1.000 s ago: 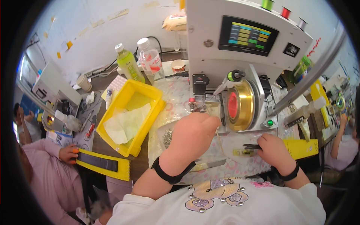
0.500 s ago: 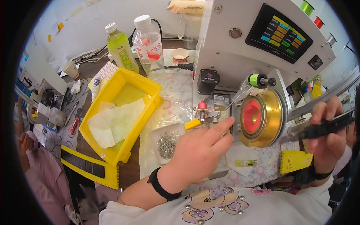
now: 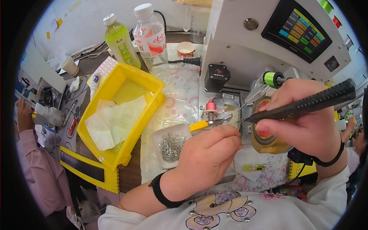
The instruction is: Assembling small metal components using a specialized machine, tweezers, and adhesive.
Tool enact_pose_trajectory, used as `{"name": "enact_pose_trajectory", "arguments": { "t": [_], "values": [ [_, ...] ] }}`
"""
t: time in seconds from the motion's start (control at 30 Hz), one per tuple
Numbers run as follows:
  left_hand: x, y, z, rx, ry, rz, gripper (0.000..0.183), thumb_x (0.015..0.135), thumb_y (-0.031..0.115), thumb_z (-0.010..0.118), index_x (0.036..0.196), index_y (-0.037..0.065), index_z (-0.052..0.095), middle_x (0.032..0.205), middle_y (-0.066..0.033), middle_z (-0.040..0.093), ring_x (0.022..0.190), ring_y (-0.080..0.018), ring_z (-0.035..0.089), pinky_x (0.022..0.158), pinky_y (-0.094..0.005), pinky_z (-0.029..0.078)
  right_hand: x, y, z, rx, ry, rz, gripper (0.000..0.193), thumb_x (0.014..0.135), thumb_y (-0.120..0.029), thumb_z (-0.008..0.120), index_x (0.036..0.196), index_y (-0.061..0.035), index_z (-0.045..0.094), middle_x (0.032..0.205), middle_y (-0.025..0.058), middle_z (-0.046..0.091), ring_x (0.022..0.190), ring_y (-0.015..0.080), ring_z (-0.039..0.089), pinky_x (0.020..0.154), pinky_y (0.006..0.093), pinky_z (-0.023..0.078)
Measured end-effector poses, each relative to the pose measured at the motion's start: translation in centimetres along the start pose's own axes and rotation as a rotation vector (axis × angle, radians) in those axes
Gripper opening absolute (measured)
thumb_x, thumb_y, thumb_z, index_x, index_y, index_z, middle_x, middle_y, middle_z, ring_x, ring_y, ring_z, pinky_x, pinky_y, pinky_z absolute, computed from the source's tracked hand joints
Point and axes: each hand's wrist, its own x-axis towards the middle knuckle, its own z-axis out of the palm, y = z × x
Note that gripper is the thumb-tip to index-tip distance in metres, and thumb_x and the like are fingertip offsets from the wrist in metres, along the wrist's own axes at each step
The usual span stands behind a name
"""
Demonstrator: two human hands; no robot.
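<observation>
My left hand (image 3: 209,153) is closed in a pinch beside the small metal clamp (image 3: 222,119) of a white machine; what its fingertips hold, if anything, is hidden. In my right hand (image 3: 312,130) is a black pen-shaped tool (image 3: 318,98) with a dotted grip, its narrow tip pointing left, just above my left fingertips. Behind the right hand, the gold wheel (image 3: 270,148) with a red hub is partly covered. A red knob (image 3: 211,105) on a spring stands by the clamp, near a yellow tab (image 3: 199,125). A white dish (image 3: 156,138) of small metal hooks (image 3: 172,147) lies left of my left hand.
A yellow tray (image 3: 126,159) with white tissue stands at the left. Behind it are a green drink bottle (image 3: 122,46) and a clear bottle (image 3: 150,42). The white machine (image 3: 234,46) with a screen (image 3: 295,28) fills the back right. Another person's pink sleeve (image 3: 36,165) shows far left.
My right hand has swung left with the black tool, from beside the gold wheel to in front of it. My left fingers, earlier with the index stretched out, are now pinched together.
</observation>
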Motion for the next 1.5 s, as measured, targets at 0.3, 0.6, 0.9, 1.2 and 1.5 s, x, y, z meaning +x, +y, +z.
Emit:
{"name": "enact_pose_trajectory", "arguments": {
  "t": [0.3, 0.6, 0.9, 1.2, 1.5],
  "values": [
    [0.0, 0.0, 0.0, -0.043, 0.007, 0.003, 0.019, 0.069, -0.006, 0.067, 0.086, 0.002, 0.061, 0.093, -0.0102, 0.061, 0.077, -0.0245, 0.061, 0.066, -0.0305, 0.049, 0.5, -0.4, 0.3, -0.057, -0.011, 0.093, 0.018, 0.068, 0.002, 0.075, 0.070, -0.0011, 0.057, 0.064, 0.0034, 0.058, 0.056, 0.0077, 0.053, 0.051, 0.0221, 0.039],
    [0.1, -0.1, 0.0, -0.058, 0.026, 0.025, 0.017, 0.070, -0.002, 0.066, 0.085, 0.003, 0.060, 0.092, -0.0085, 0.061, 0.075, -0.0247, 0.061, 0.063, -0.0311, 0.049, 0.9, -0.5, 0.6, -0.049, 0.017, 0.103, 0.017, 0.068, 0.002, 0.075, 0.070, -0.0006, 0.059, 0.064, 0.0018, 0.056, 0.056, 0.0077, 0.052, 0.050, 0.0225, 0.038],
    [0.4, -0.1, -0.2, -0.106, -0.003, -0.026, 0.015, 0.073, -0.003, 0.063, 0.086, 0.003, 0.059, 0.091, -0.0100, 0.060, 0.078, -0.0283, 0.060, 0.066, -0.0339, 0.050, 1.2, -0.5, 1.5, -0.119, 0.093, -0.015, 0.018, 0.068, -0.006, 0.076, 0.068, -0.0029, 0.059, 0.060, 0.0019, 0.054, 0.053, 0.0105, 0.051, 0.049, 0.0249, 0.037],
    [-0.2, 0.0, -0.2, -0.244, 0.039, -0.148, 0.012, 0.075, -0.003, 0.063, 0.085, 0.002, 0.058, 0.086, -0.0113, 0.062, 0.078, -0.0277, 0.060, 0.069, -0.0337, 0.049, 1.0, -0.8, 1.9, -0.052, 0.131, 0.035, 0.018, 0.069, -0.009, 0.077, 0.070, -0.0042, 0.060, 0.059, 0.0013, 0.056, 0.052, 0.0094, 0.052, 0.049, 0.0243, 0.038],
    [-0.7, 1.7, 0.2, -0.218, -0.087, -0.095, 0.008, 0.076, -0.001, 0.063, 0.082, 0.003, 0.060, 0.083, -0.0094, 0.062, 0.075, -0.0255, 0.060, 0.068, -0.0330, 0.048, 0.9, -1.2, 1.3, -0.086, 0.083, 0.069, 0.021, 0.073, -0.017, 0.074, 0.082, -0.0008, 0.064, 0.063, 0.0086, 0.062, 0.053, 0.0179, 0.060, 0.051, 0.0274, 0.047]
  ]
}}
